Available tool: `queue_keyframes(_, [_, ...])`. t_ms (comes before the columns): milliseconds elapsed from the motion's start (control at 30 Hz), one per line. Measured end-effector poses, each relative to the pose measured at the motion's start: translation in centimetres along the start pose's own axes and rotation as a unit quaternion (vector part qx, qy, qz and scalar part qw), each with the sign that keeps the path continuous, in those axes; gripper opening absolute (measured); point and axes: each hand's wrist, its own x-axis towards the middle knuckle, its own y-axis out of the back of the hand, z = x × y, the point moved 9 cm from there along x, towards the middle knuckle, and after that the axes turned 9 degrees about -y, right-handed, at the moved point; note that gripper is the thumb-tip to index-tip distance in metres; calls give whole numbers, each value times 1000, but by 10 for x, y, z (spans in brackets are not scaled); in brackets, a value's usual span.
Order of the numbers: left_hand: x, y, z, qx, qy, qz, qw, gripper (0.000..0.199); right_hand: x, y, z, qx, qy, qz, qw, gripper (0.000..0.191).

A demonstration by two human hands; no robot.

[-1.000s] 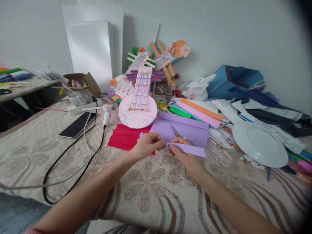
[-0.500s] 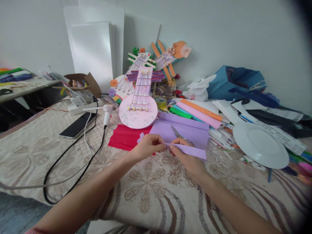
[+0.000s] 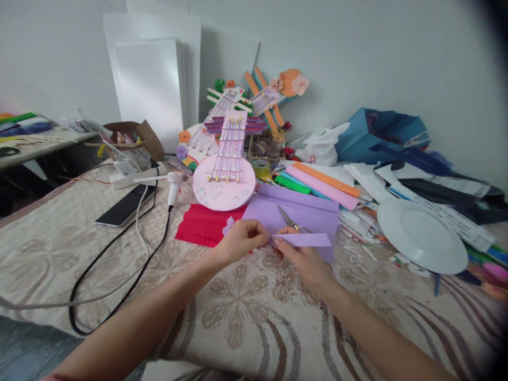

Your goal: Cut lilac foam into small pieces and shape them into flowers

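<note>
**Lilac paper strip pinched at one end by both hands**

Lilac and thin, the narrow strip of craft paper (image 3: 307, 239) sits in mid-frame, just above the patterned beige cloth covering the bench (image 3: 246, 312). Its near end is caught where the two hands meet; the rest runs out toward 3 o'clock, held level and free of the surface.

Left hand (image 3: 241, 243): thumb and fingers closed tight on the strip's end, w/ a small curled bit of the same lilac paper (image 3: 228, 224) showing at its 10 o'clock. Right hand (image 3: 304, 262): fingertips pressed together on the strip right beside the left hand, palm under the strip.

Handling, judged from looks: v. light, floppy enough to droop if gripped only at the tip, yet it keeps a straight line here, so prob. folded double or slightly stiff stock. Creases easily, tears if pulled hard. Best hold is a flat thumb-and-finger pinch across the width, near the end being worked, not on the edges.

Around: a large lilac paper sheet (image 3: 293, 211) lies at 12 o'clock of the hands w/ steel scissors (image 3: 289, 218) on it; a red pleated paper sheet (image 3: 200, 225) at 10 o'clock; a pink round cardboard guitar model (image 3: 224, 182) beyond; a white round plate (image 3: 421, 234) at 3 o'clock.
</note>
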Motion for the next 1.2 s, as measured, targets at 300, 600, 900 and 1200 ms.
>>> queue_keyframes(300, [0,8,3,-32,-4,52,998,15,7,-6,12,-10,-10,-23,1000,17])
queue_keyframes(600, [0,39,5,-195,2,220,956,15,24,65,8,-400,34,160,902,18])
queue_keyframes(900, [1,37,1,-229,5,211,950,16,29,64,27,-378,-31,118,918,19])
queue_keyframes(1200, [0,33,-3,-309,29,217,926,18,31,34,26,-138,-15,-31,990,23])
